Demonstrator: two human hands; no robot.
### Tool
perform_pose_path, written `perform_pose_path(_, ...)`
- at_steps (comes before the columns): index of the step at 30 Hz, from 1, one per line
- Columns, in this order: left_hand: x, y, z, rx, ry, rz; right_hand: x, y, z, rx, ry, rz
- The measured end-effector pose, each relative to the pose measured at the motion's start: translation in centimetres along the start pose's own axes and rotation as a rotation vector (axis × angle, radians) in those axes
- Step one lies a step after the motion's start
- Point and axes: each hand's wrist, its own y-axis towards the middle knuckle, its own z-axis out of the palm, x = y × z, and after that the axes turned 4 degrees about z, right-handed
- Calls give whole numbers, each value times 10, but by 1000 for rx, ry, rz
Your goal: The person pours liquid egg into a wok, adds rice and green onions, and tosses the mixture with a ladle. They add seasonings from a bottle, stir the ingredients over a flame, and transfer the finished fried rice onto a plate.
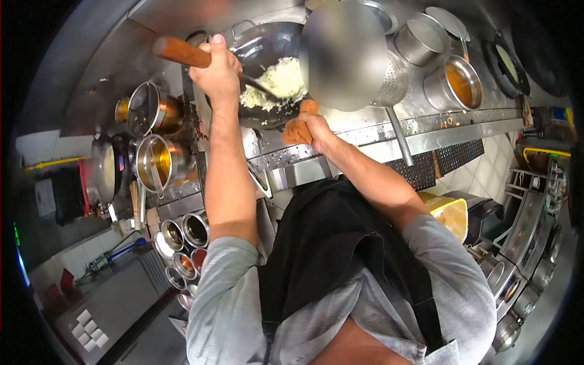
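Note:
My left hand (219,70) is closed around the thick wooden handle of a wok spatula (182,52). Its dark metal end reaches into pale, crumbly food (283,79) that looks like rice, with small green bits; the tip is partly buried. The food lies in a large dark wok (267,41) on the stove. At the wok's near edge, my right hand (317,131) grips an orange-brown cloth (297,132). The cloth wraps the spot where the wok is held, so any handle beneath is hidden. A blurred round patch covers the wok's right side.
Right of the wok stand a perforated strainer (392,79), a metal pot (421,39) and a pot of orange liquid (456,82). Pots of oil (157,164) are at left, above several condiment tins (185,264). A yellow container (450,216) sits low at right.

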Motion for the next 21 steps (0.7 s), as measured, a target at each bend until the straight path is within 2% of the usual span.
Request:
perform_pose_path(1,21,8,-11,63,-150,-50,-3,16,-5,46,-15,-3)
perform_pose_path(4,20,48,-24,-88,-142,-153,-6,16,-9,58,-75,-54)
perform_pose_path(5,5,47,-23,-66,-90,-71,-3,11,-10,23,-125,-107)
perform_pose_path(7,13,35,-25,-34,77,81,0,-6,-19,2,-179,-149)
perform_pose_path(9,60,42,-35,17,-136,-21,0,-40,-28,-40,-198,-39)
perform_pose_path(10,57,59,-32,-35,-158,-55,-3,-40,-54,15,-275,12)
perform_pose_path(11,53,72,-31,-38,-132,-57,-12,-50,-65,19,-183,-4)
perform_pose_path(12,37,77,-22,-23,-148,-11,-16,-59,-72,25,-93,-25)
perform_pose_path(14,-5,68,-3,-7,-180,90,-18,-82,-94,-82,-144,-41)
perform_pose_path(15,-6,64,-5,25,-191,158,-22,-91,-104,-90,-144,-41)
perform_pose_path(17,53,54,-13,21,-75,327,-25,-107,-118,-140,-62,-3)
perform_pose_path(18,98,47,-21,85,-30,238,-32,-102,-132,-177,-86,-37)
perform_pose_path(19,82,46,-13,105,-120,25,-32,-105,-138,-172,-90,-44)
perform_pose_path(21,56,78,0,109,-28,-102,-33,-112,-147,-169,-60,7)
